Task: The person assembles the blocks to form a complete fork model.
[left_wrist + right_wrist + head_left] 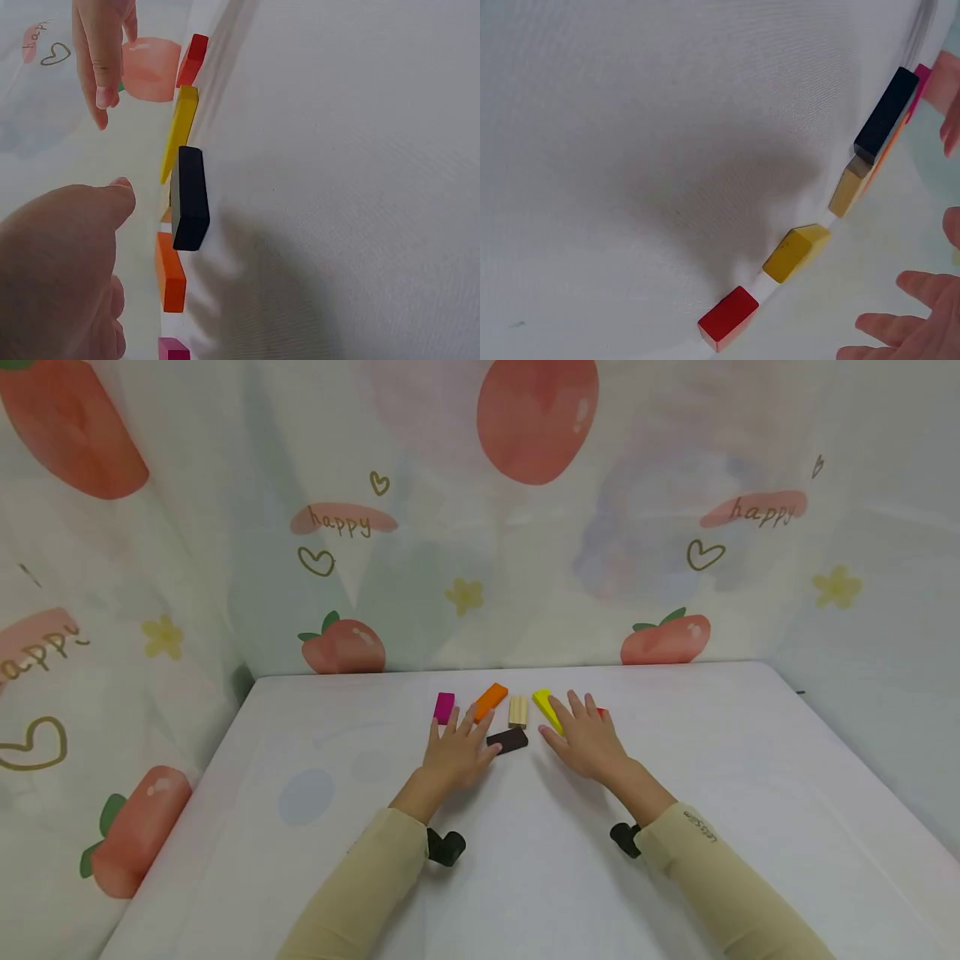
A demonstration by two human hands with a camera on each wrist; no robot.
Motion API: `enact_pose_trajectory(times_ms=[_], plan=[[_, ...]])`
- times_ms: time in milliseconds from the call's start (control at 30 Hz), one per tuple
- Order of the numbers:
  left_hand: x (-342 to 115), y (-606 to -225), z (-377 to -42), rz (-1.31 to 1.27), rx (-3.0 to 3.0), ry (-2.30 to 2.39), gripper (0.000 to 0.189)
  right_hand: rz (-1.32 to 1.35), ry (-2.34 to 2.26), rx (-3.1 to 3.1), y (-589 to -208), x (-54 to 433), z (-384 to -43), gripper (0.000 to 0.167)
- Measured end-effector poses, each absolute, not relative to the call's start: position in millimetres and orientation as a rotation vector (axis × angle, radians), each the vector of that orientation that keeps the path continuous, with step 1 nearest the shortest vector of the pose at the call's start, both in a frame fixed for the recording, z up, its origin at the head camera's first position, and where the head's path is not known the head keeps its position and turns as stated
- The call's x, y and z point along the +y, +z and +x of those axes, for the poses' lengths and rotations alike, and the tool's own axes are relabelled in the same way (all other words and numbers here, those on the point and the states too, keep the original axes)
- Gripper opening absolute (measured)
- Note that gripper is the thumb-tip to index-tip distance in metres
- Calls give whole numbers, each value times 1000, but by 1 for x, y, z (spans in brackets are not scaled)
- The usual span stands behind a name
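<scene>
My left hand (456, 755) hovers with fingers spread over the near side of a group of small bars that look like modelling clay. Nearest to it are the black bar (190, 199), the orange bar (492, 699) and the magenta bar (444, 705). My right hand (587, 739), fingers also spread, is above the yellow bar (545, 703) and the red bar (728, 318), which it mostly hides in the head view. Between the hands lies a ridged cream bar (517, 712). Both wrist views show the hands raised off the table, holding nothing.
The bars lie near the back of a white-covered table (517, 877). A printed cloth (540, 568) with fruit and hearts hangs behind and along the sides. Each wrist carries a black device (447, 849) at the sleeve cuff.
</scene>
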State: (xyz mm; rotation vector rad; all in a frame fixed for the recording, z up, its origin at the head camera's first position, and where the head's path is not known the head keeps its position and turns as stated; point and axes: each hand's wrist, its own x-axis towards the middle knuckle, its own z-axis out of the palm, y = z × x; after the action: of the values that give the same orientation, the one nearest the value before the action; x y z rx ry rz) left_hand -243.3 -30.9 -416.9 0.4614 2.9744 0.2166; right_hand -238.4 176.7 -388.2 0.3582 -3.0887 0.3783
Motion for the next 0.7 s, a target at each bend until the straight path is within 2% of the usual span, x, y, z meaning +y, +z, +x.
enact_pose_trajectory(times_ms=[333, 700], plan=[[-25, -426, -250, 667, 2949, 221, 60, 380, 404, -3129, -394, 177, -257, 60], [-16, -432, -257, 695, 2888, 196, 57, 305, 508, -3219, -398, 174, -278, 53]])
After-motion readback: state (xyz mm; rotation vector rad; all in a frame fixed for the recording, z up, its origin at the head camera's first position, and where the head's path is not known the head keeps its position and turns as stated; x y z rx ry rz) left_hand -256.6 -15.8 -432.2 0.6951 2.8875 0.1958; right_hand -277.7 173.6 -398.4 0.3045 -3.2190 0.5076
